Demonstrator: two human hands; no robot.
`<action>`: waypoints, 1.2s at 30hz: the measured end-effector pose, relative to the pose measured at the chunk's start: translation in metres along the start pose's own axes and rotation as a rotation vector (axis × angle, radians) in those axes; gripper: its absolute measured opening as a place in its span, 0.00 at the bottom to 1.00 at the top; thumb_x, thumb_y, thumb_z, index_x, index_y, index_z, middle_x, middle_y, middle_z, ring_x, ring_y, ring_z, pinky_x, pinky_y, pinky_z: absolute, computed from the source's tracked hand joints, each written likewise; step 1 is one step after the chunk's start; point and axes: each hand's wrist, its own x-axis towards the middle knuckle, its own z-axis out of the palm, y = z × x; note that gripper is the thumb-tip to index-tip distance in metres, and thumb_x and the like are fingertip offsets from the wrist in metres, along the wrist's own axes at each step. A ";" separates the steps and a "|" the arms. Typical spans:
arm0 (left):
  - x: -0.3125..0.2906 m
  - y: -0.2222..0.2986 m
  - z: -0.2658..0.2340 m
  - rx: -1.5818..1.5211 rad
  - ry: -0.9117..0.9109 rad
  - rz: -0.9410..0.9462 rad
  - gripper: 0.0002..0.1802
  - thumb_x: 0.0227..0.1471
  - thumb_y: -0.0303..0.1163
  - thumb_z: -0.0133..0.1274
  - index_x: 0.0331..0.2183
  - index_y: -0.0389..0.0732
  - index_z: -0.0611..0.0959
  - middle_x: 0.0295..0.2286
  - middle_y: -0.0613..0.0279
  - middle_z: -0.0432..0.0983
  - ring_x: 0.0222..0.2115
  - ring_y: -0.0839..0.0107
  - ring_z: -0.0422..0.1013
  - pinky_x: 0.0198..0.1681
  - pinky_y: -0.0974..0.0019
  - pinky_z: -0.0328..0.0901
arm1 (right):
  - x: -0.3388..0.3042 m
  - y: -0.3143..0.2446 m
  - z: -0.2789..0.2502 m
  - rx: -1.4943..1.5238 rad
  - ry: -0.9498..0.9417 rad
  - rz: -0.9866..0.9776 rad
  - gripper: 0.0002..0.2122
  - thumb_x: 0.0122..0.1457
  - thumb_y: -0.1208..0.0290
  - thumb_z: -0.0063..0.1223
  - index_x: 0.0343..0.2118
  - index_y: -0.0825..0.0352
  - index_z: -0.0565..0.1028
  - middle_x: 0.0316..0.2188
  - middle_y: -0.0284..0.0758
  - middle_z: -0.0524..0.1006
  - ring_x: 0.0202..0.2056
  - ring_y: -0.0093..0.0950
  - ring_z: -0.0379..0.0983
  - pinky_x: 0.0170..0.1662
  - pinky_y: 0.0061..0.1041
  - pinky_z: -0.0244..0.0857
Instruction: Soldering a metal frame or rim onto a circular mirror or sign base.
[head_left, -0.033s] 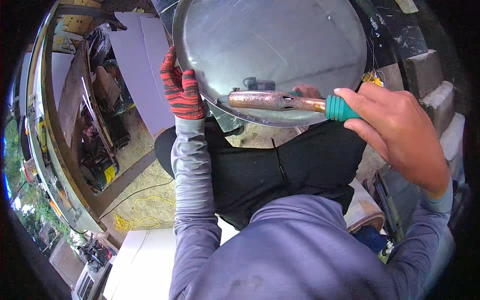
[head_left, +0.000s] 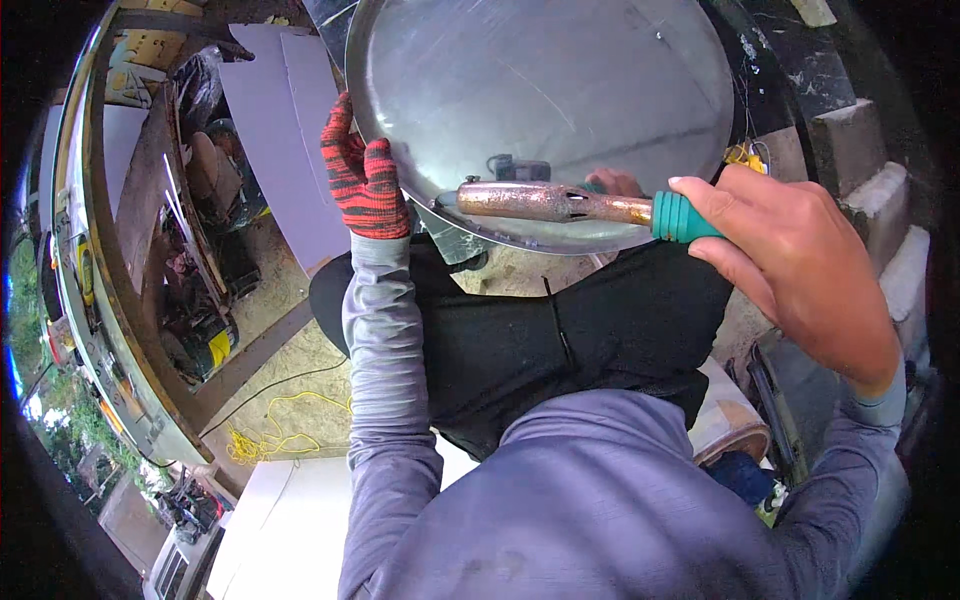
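Left of the metal disc (head_left: 560,90), the left hand (head_left: 368,185) grips its rim. Opposite, the right hand (head_left: 795,255) clasps a soldering iron (head_left: 530,201).

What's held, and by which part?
Right hand: metal-barrelled tool, by its green handle. Left hand, gloved: at the round metal tray, left rim; whether gripping, can't tell.

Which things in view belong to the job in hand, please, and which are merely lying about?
Apparently in use:
- green-handled tool, gripped by the bare right hand
- round metal tray, with the gloved left hand at its edge

Apparently just lying about:
- yellow cord, lower left
- greyish-purple panel, upper left
- pale blocks, far right
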 end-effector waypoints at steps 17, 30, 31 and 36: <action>-0.001 0.001 0.002 -0.002 0.002 0.024 0.31 0.60 0.28 0.51 0.63 0.35 0.65 0.61 0.55 0.65 0.54 0.68 0.66 0.60 0.62 0.60 | -0.004 0.006 0.002 0.017 0.065 -0.005 0.21 0.56 0.73 0.61 0.54 0.69 0.75 0.32 0.44 0.74 0.31 0.44 0.74 0.35 0.39 0.67; -0.001 -0.001 -0.001 -0.016 0.003 -0.024 0.32 0.59 0.29 0.53 0.63 0.36 0.66 0.60 0.55 0.66 0.56 0.67 0.65 0.61 0.61 0.59 | -0.002 0.001 0.002 -0.021 0.014 0.018 0.21 0.57 0.72 0.61 0.54 0.69 0.75 0.32 0.43 0.74 0.30 0.43 0.74 0.34 0.39 0.67; 0.000 -0.002 -0.001 -0.008 0.000 -0.008 0.32 0.59 0.29 0.53 0.63 0.36 0.66 0.61 0.55 0.66 0.56 0.66 0.65 0.62 0.61 0.59 | -0.003 0.000 0.002 -0.029 0.015 0.016 0.21 0.57 0.72 0.61 0.54 0.69 0.75 0.32 0.43 0.74 0.30 0.43 0.74 0.34 0.39 0.67; 0.000 -0.002 0.000 -0.003 0.011 0.027 0.32 0.59 0.29 0.53 0.63 0.35 0.66 0.62 0.53 0.65 0.58 0.64 0.65 0.63 0.60 0.58 | -0.002 -0.003 0.001 -0.046 -0.011 0.035 0.22 0.56 0.72 0.61 0.55 0.69 0.74 0.32 0.42 0.74 0.31 0.43 0.74 0.34 0.39 0.67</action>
